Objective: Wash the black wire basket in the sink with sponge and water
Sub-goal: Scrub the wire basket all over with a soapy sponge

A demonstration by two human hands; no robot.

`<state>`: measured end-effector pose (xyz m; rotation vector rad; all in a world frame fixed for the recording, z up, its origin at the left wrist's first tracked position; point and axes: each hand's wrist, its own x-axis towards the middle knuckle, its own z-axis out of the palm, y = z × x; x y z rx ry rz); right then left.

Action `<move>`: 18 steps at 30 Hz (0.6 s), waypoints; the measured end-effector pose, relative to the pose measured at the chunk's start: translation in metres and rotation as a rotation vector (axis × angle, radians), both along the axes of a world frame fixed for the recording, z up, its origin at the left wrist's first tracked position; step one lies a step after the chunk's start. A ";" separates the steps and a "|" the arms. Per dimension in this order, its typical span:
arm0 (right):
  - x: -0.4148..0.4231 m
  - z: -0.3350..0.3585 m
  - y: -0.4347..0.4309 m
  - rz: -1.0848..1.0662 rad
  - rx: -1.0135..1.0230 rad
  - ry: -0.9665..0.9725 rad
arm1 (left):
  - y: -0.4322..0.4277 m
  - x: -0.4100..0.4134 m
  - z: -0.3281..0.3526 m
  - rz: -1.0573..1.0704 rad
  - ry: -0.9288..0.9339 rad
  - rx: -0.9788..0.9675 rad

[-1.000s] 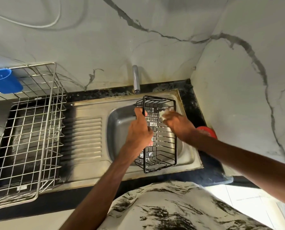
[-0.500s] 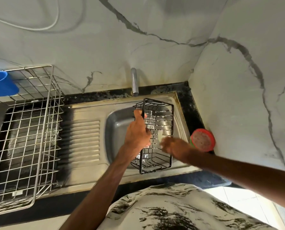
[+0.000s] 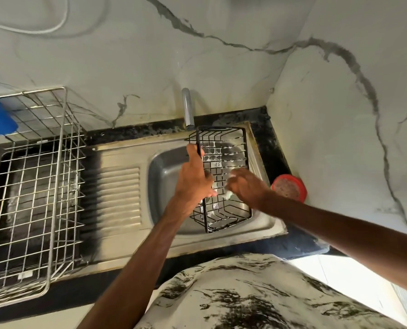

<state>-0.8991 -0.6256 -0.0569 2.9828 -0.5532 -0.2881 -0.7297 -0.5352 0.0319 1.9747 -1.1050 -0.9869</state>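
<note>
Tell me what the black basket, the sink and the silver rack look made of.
The black wire basket: thin metal rods, seemingly matte black-coated. The sink: likely brushed stainless steel; dull grey sheen, pressed drain ribs. The silver rack: bare or plated steel wire; shiny grid.

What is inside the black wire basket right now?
Inside the basket, the right hand holds a pale sponge against the foamy wires. The hand covers most of the sponge. Through the wires only the steel sink shows.
</note>
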 end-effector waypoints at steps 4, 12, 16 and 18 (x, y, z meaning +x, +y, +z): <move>-0.001 -0.002 0.017 0.083 -0.101 0.209 | 0.001 0.000 -0.001 0.013 0.064 -0.014; -0.017 -0.001 0.046 -0.012 0.038 0.272 | 0.014 0.012 -0.007 0.075 0.087 -0.043; -0.022 0.008 0.040 0.064 0.060 0.269 | 0.012 0.024 -0.001 0.104 0.086 -0.068; -0.021 0.020 0.032 0.145 -0.067 0.202 | 0.011 0.030 0.004 0.069 0.096 -0.062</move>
